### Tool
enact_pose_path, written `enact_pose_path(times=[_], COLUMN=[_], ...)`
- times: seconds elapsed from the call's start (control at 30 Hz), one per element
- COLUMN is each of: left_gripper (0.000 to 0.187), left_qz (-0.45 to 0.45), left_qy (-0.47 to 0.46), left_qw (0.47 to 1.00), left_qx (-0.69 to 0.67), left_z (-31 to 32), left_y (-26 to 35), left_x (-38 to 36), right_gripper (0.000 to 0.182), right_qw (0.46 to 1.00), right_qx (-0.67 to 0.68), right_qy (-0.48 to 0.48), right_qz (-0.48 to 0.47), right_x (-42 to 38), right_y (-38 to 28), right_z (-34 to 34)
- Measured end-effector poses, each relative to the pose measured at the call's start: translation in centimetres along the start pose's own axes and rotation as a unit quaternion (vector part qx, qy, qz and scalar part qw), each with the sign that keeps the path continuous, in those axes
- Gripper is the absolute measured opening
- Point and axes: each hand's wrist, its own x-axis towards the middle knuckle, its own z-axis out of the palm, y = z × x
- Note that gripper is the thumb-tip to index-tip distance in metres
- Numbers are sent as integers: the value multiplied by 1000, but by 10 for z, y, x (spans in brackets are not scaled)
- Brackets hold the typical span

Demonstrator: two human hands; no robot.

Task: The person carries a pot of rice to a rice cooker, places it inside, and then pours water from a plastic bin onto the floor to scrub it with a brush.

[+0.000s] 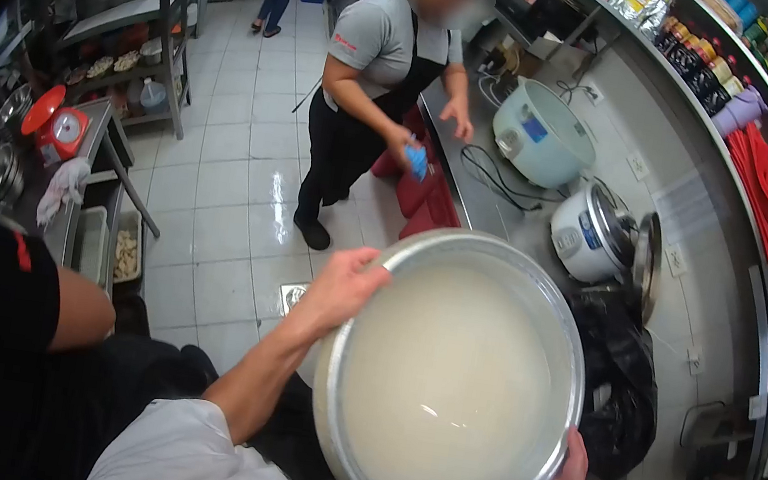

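Observation:
A large round metal pot is held up in front of my body, nearly full of cloudy, whitish liquid. What lies under the liquid cannot be made out. My left hand is closed on the pot's upper left rim, thumb over the edge. On the lower right side, my right hand grips the pot, its fingers partly hidden by the wall. Just beyond the pot, on the steel counter, sits a white rice cooker with its lid raised. Behind that is a larger pale cooker, its cord loose beside it.
A co-worker in a black apron stands ahead, holding a blue cloth. Another person in black is close on my left. A black plastic bag lies right of the pot. A red scale stands on the left table. Tiled floor runs between.

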Motion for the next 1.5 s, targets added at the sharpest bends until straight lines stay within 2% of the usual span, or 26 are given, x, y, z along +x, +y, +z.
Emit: enact_pose_path(times=[0.17,0.23,0.33,0.53,0.57,0.7,0.73,0.77,0.8,0.93,1.07,1.23,1.37,1.43,1.5], left_gripper=[37,36,35,35,34,27,29,30,31,30,27,26,25,25,24], left_qz=[28,13,-12,-16,4,-35,-8,0,-46,-91,-83,-73,-37,-24,-37], left_qy=[-26,-66,-69,-90,-100,-101,-106,-94,-116,-163,-179,-187,-178,-178,-175], left_qw=[995,994,994,995,994,993,994,992,992,982,978,971,976,976,977], left_qx=[91,89,89,43,40,40,39,80,19,-31,-73,-130,-118,-120,-118], left_z=[-7,-8,-7,-28,-31,-42,-47,-55,-54,-67,-84,-78,-83,-83,-79], left_y=[4,14,30,20,32,60,63,67,93,104,102,105,99,96,97], left_x=[104,143,188,277,295,356,371,390,397,471,487,471,477,478,477], right_gripper=[25,25,26,25,25,24,22,22,22,22,22,21,20,19,22], right_qw=[1000,998,997,998,997,996,992,994,995,991,990,989,995,992,994], right_qx=[12,26,45,28,34,47,47,39,39,10,13,19,30,25,13], right_qy=[15,63,59,59,62,71,111,93,92,133,140,142,91,120,96], right_qz=[3,-4,-2,-18,-22,-27,-41,-35,-24,-10,-9,-31,-34,-39,-41], right_x=[33,50,82,125,134,167,174,184,187,215,192,199,210,221,225], right_y=[-6,-7,-10,-35,-40,-42,-42,-50,-54,-63,-77,-72,-75,-71,-74], right_z=[52,72,93,161,176,216,231,249,264,306,336,320,322,312,311])
